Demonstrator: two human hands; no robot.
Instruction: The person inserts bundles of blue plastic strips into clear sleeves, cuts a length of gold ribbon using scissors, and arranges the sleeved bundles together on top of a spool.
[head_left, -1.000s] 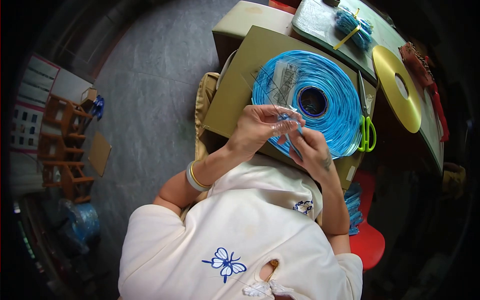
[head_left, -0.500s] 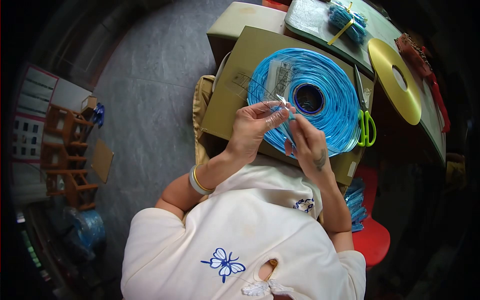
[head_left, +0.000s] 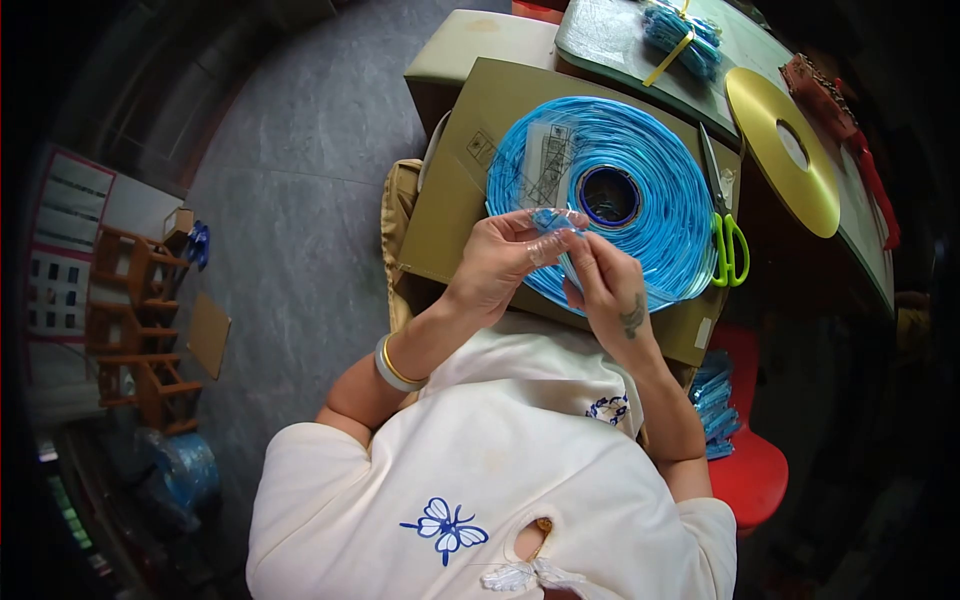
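Note:
A large coil of blue strip (head_left: 660,170) lies on a brown cardboard box (head_left: 430,235) in front of me. Above its near edge, my left hand (head_left: 497,258) pinches a piece of clear film with blue in it (head_left: 549,238). My right hand (head_left: 608,278) meets it there, its fingers closed on the same film piece. The fingertips of both hands almost touch. A printed clear bag (head_left: 545,165) rests on the coil beyond my hands.
Green-handled scissors (head_left: 730,250) lie right of the coil. A gold ribbon roll (head_left: 770,150) and a tied blue bundle (head_left: 682,40) are on the table (head_left: 610,40). A red chair (head_left: 750,475) holds blue bundles (head_left: 712,405). Wooden stools (head_left: 150,330) stand left.
The film between my fingers has folded down, and its bright upright tip no longer shows. Both hands stay close together. The view has shifted slightly.

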